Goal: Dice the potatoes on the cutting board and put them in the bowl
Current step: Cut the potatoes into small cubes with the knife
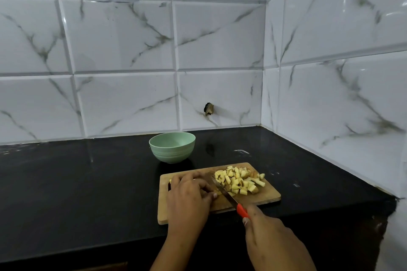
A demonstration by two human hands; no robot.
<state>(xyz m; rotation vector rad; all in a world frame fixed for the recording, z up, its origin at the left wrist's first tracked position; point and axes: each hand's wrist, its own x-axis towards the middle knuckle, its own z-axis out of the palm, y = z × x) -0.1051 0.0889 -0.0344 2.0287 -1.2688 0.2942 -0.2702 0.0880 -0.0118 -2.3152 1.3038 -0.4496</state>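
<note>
Likely firm and stiff under the blade, light in the piece, with damp cut faces apt to slip on wood; best pinned from above with curled fingertips kept back of the edge; once diced, best scooped in loose handfuls or swept off the board's rim, being small cubes given to roll and scatter; little fragility to fear beyond a dropped cube; pale yellow in the flesh, brownish-red skin left on some faces, cut into rough small cubes with a few longer sticks among them; heaped as diced potatoes [239, 180] on the far right part of the cutting board [267, 196], just right of the blade; holds the uncut remainder [170, 180] down under the left hand [189, 191], fingers curled over it, nearly all hidden, only a yellowish bit peeping out at the hand's far left edge; grips the red handle of the knife [224, 192] in the right hand [268, 240], fingers wrapped round it, blade slanting across the board between remainder and heap, tip toward the far side; contact of edge with wood impossible to tell; green bowl [172, 147] upright on the dark surface [88, 182], near the board's far left part yet apart from it, seemingly unfilled, to judge by the visible inner wall; judged well into the dicing, with the transfer to the bowl not yet begun
</note>
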